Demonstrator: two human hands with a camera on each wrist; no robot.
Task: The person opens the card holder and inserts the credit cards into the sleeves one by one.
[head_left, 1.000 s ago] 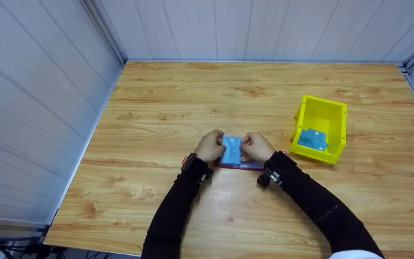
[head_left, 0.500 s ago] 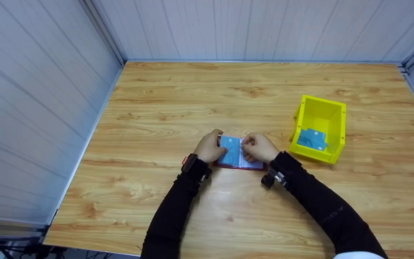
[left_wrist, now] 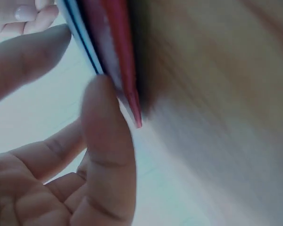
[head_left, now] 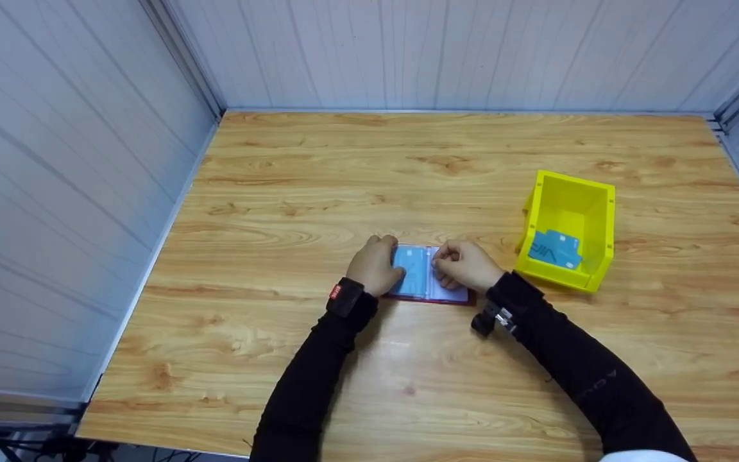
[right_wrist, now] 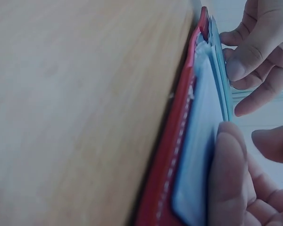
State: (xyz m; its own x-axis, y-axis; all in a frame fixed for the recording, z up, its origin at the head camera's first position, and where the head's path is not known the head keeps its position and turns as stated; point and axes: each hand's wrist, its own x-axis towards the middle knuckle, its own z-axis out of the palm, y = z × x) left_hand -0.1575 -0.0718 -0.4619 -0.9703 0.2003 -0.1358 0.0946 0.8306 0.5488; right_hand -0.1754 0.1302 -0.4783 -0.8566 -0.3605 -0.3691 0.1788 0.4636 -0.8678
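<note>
An opened red card holder (head_left: 470,301) with clear sleeves lies on the table in front of me. A light blue card (head_left: 415,269) lies flat over its left side. My left hand (head_left: 374,264) rests at the holder's left, its thumb over the card and the other fingers along the far left edge. My right hand (head_left: 466,264) is bent over the right-hand sleeve (right_wrist: 198,146). In the right wrist view one of its fingertips touches the sleeve's surface, while another digit stands apart with nothing between them.
A yellow bin (head_left: 589,279) stands to the right of the holder. Several blue cards (head_left: 555,249) lie in it. Pale wall panels (head_left: 446,58) border the wooden table (head_left: 344,167) at the back and sides.
The blue card, at first raised between both hands, has settled flat onto the holder's left side. My right hand has moved slightly right, away from the card; my left hand has stayed beside it.
</note>
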